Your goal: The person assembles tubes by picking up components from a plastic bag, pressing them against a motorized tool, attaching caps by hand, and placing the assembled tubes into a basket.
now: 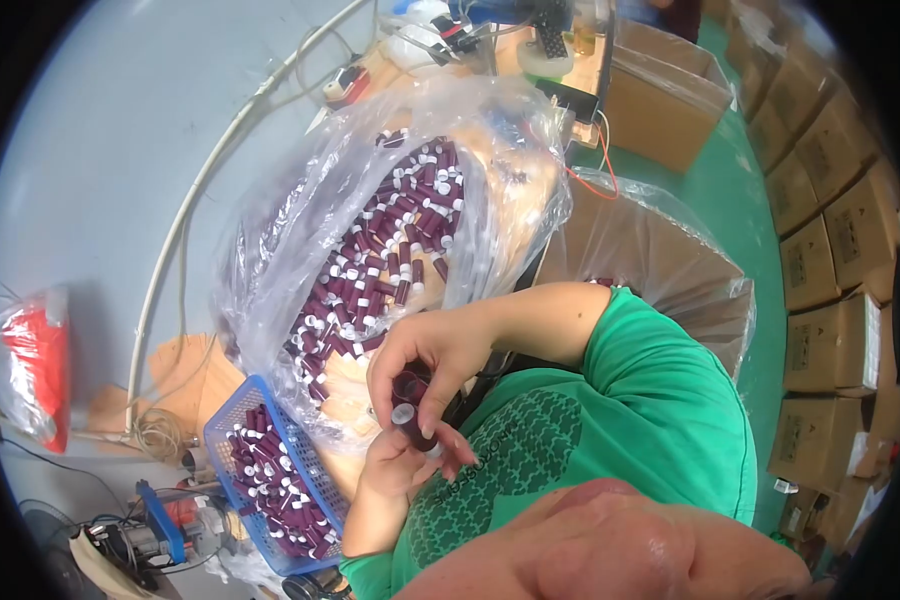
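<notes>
My right hand (435, 355) is closed around small dark maroon tubes (410, 382) in front of my chest. One more maroon tube (407, 418), its pale round end turned up, sits between the two hands. Just below, my left hand (402, 465) has its fingers curled against this tube's lower end, where a whitish part shows. How far each hand grips this tube is partly hidden. Ahead of the hands lies a large heap of maroon tubes with white caps (370, 270) on clear plastic sheeting (270, 240).
A blue plastic basket (315, 455) full of similar tubes stands beside my left forearm. An open carton with a clear liner (650, 240) is at my right. Stacked cartons (830, 250) line the far right. A small machine with a blue frame (165, 525) sits at lower left.
</notes>
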The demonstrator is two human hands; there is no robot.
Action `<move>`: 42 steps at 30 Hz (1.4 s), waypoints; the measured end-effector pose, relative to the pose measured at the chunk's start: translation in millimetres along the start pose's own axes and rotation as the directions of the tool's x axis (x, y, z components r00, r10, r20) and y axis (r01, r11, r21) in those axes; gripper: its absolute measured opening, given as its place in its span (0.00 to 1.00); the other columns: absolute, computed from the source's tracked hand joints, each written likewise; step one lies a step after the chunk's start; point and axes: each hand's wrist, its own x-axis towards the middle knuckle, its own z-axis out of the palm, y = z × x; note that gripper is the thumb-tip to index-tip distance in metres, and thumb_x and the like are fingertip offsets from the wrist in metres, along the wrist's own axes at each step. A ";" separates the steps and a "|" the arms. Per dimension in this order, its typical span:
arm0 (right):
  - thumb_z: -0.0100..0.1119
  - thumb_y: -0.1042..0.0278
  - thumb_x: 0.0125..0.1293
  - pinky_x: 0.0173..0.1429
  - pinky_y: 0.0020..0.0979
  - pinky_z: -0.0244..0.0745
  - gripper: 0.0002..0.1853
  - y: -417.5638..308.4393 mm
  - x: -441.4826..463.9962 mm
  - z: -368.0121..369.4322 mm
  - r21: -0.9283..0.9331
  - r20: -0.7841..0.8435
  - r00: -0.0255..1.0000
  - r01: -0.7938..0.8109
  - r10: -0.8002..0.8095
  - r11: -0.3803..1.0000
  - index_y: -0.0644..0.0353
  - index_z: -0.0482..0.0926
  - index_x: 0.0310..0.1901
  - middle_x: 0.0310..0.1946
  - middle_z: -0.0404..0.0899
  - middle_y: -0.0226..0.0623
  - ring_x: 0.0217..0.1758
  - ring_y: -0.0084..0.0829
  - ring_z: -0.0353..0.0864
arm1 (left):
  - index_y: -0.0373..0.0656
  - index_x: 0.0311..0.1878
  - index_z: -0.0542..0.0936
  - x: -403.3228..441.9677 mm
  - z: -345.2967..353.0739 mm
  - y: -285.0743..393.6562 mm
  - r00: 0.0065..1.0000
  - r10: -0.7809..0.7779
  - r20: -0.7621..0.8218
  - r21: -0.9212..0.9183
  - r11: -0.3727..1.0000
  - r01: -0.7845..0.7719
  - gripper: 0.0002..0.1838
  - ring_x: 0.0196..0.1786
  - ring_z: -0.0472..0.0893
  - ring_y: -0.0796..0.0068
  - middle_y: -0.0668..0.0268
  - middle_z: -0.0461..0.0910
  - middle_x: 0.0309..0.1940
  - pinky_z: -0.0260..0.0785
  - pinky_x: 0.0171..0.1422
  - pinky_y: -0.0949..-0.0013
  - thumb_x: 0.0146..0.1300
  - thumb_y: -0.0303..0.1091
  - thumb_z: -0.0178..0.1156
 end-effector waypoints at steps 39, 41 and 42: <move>0.72 0.79 0.51 0.45 0.24 0.77 0.15 29.2 26.1 12.7 -0.027 -0.485 0.843 -0.282 0.234 0.959 0.66 0.80 0.42 0.35 0.82 0.33 0.39 0.21 0.81 | 0.36 0.43 0.80 -11.8 9.3 31.4 0.672 0.460 -0.580 0.765 0.591 0.256 0.16 0.30 0.78 0.79 0.68 0.79 0.26 0.70 0.40 0.77 0.53 0.32 0.70; 0.71 0.79 0.51 0.44 0.23 0.77 0.15 37.3 27.6 20.5 -0.215 -0.529 0.835 -0.306 0.153 0.927 0.65 0.80 0.42 0.36 0.82 0.33 0.39 0.20 0.81 | 0.39 0.42 0.78 -12.8 -9.8 22.3 0.559 0.620 -0.551 0.834 0.380 0.401 0.25 0.34 0.78 0.73 0.64 0.77 0.29 0.70 0.42 0.74 0.41 0.37 0.77; 0.71 0.79 0.52 0.44 0.23 0.77 0.15 42.4 27.8 22.4 -0.303 -0.545 0.831 -0.319 0.112 0.898 0.65 0.80 0.42 0.36 0.82 0.33 0.39 0.20 0.81 | 0.39 0.43 0.77 -11.0 -14.4 21.6 0.539 0.703 -0.465 0.878 0.285 0.385 0.26 0.38 0.78 0.71 0.63 0.77 0.32 0.70 0.44 0.73 0.41 0.37 0.77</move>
